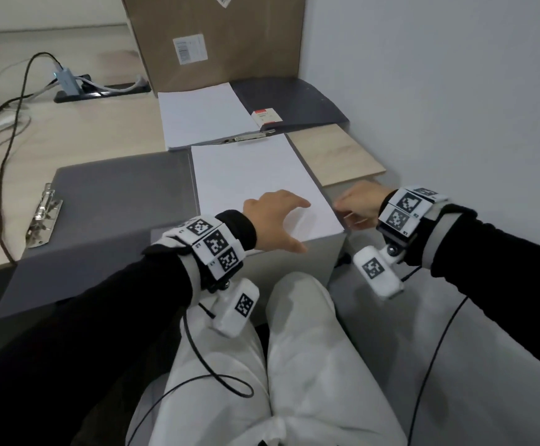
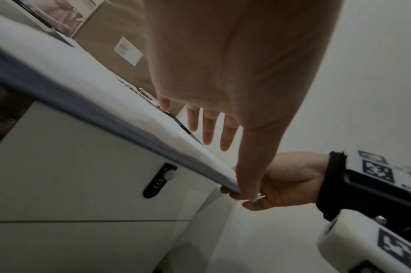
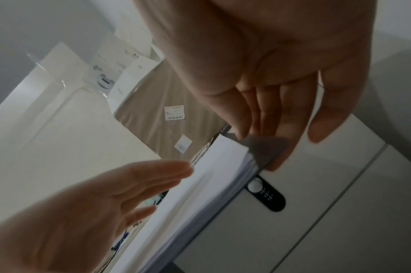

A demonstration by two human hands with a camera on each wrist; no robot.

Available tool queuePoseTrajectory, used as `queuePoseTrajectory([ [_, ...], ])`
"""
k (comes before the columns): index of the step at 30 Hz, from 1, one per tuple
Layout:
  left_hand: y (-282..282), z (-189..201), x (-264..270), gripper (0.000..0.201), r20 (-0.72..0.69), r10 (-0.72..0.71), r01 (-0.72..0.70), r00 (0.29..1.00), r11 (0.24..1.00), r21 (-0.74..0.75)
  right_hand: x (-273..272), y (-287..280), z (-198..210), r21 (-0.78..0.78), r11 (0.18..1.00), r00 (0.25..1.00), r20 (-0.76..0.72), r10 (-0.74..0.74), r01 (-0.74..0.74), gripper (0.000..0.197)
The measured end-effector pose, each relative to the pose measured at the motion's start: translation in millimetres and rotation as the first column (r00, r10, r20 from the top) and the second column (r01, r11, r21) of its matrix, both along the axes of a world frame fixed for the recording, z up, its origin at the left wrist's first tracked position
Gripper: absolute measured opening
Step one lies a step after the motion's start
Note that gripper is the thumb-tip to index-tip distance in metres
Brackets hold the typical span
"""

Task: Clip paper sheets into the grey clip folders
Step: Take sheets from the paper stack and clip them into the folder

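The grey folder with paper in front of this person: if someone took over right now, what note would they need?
Left hand: open, spread over the paper stack, thumb at its near corner.
Right hand: holds the near right corner of the grey folder from beneath.
The stack lies in that folder under its clip. A second open folder lies left, without paper; loose sheets and a dark folder lie behind.
Left: close this folder, fill the other.
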State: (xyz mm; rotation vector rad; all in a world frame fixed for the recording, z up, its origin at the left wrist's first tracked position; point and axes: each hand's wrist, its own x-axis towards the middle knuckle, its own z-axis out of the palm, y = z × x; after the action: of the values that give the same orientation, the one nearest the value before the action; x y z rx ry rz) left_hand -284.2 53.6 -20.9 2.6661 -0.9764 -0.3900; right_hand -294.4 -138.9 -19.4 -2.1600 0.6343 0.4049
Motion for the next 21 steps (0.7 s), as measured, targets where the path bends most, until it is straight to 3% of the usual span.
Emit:
queuePoseTrajectory([
  [7,-5.1,-14.9,2.0,0.072,0.017,0.038,-0.037,0.999,0.999,-0.036,-1.5,0.9,-1.5,0.069,0.995,0.996,0.037,-0.077,0.075,0.025],
  [14,-3.8,-18.1,4.7,0.071,0.025,0.055,-0.055,0.998,0.998,-0.027,-2.2,-1.9,-1.6,0.113,0.992,0.998,0.023,-0.064,0.061,0.025],
  [17,-10.0,-14.8,1.6,0.075,0.047,0.004,-0.005,0.999,1.0,0.007,-2.6,-2.2,0.8,0.101,0.994,0.999,0.015,-0.051,0.049,0.02],
  [21,-29.1,-5.5,-1.5,0.069,0.041,-0.125,0.127,0.991,0.99,-0.06,-4.2,-3.0,2.9,0.053,0.999,1.0,0.019,-0.013,0.012,0.011],
])
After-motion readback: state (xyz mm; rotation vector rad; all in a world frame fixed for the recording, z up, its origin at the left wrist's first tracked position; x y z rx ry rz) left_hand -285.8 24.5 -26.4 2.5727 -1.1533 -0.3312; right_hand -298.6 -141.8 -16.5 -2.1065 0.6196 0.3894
